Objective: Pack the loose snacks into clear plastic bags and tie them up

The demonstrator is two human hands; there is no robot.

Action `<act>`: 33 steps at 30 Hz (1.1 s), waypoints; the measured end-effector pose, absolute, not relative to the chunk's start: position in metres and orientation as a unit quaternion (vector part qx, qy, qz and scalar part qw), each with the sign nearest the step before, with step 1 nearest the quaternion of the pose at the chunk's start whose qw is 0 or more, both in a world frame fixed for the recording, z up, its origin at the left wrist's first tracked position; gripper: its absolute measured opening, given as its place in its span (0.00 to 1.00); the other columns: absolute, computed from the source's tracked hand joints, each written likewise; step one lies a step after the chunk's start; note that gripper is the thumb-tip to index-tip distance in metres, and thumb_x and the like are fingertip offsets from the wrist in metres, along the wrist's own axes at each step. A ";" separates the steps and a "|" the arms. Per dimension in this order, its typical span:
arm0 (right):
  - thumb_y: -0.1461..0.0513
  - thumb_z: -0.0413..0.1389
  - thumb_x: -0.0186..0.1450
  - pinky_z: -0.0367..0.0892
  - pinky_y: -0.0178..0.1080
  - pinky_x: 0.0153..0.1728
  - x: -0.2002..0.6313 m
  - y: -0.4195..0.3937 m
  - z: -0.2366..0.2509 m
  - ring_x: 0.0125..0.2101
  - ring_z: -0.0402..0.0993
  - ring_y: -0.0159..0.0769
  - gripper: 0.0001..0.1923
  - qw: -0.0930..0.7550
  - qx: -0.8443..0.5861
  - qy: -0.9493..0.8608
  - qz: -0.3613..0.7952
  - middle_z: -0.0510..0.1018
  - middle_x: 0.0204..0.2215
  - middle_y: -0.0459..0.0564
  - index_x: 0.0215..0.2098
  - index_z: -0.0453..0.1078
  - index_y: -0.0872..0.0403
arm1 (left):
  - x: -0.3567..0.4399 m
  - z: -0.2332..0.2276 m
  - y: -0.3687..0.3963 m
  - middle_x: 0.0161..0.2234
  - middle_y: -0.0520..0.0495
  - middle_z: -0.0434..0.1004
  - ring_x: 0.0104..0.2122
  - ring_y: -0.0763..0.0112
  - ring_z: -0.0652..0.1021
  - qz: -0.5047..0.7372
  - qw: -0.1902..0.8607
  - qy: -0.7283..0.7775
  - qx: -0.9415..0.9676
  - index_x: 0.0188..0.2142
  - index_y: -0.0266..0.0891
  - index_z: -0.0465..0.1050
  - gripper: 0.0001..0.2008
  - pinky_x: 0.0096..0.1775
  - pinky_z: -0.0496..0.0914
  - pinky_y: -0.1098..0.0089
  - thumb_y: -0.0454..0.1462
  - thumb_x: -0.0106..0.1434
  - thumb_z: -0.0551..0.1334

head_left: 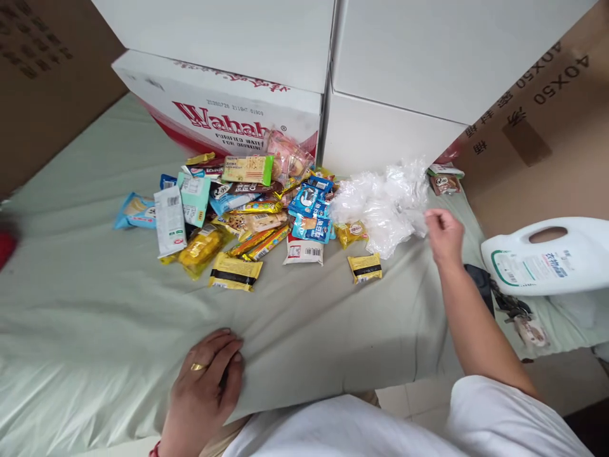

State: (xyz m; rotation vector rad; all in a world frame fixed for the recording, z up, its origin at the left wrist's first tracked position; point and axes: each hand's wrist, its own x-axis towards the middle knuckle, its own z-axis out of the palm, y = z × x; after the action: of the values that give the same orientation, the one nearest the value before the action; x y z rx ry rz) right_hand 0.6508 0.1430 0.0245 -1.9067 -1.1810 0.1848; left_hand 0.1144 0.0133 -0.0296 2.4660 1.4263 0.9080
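Note:
My right hand is closed, its fingers pinching the edge of a crumpled clear plastic bag in a heap of such bags. My left hand, with a ring on one finger, lies on the green cloth near the front edge, holding nothing. Left of the bags is a pile of wrapped snacks: blue packets, a cracker packet, a grey-white packet and several others. Two small yellow packets with black bands, a left one and a right one, lie at the front.
A Wahaha water carton and white boxes stand behind the snacks. Brown cardboard rises at the right. A white jug lies on its side at the right, near keys and a small packet.

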 end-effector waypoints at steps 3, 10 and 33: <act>0.54 0.63 0.59 0.67 0.38 0.38 0.624 0.123 0.012 0.30 0.69 0.33 0.15 0.339 -0.736 -0.578 0.097 0.79 0.36 0.48 0.41 0.78 0.54 | 0.114 -0.030 0.013 0.43 0.42 0.79 0.47 0.55 0.81 0.310 0.081 0.473 0.821 0.43 0.42 0.75 0.09 0.50 0.76 0.56 0.31 0.65 0.61; 0.51 0.55 0.67 0.66 0.37 0.32 0.633 0.085 0.034 0.26 0.66 0.33 0.16 0.400 -0.750 -0.523 0.068 0.77 0.31 0.47 0.39 0.76 0.54 | 0.115 -0.030 0.011 0.42 0.42 0.80 0.47 0.59 0.80 0.333 0.112 0.485 0.801 0.40 0.41 0.78 0.08 0.51 0.77 0.60 0.33 0.66 0.59; 0.52 0.74 0.51 0.50 0.29 0.18 0.460 0.021 0.085 0.20 0.52 0.24 0.19 0.576 -0.561 -0.303 0.511 0.69 0.24 0.41 0.31 0.72 0.51 | 0.149 0.014 -0.011 0.34 0.48 0.73 0.31 0.70 0.75 0.482 0.414 0.497 0.591 0.38 0.41 0.74 0.09 0.31 0.71 0.70 0.41 0.72 0.58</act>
State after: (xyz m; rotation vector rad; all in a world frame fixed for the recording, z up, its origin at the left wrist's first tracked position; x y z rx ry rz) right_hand 0.4601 0.0205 0.0853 -1.3142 -0.7083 1.1969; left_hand 0.1490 -0.0105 0.0141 1.4841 1.2493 1.2123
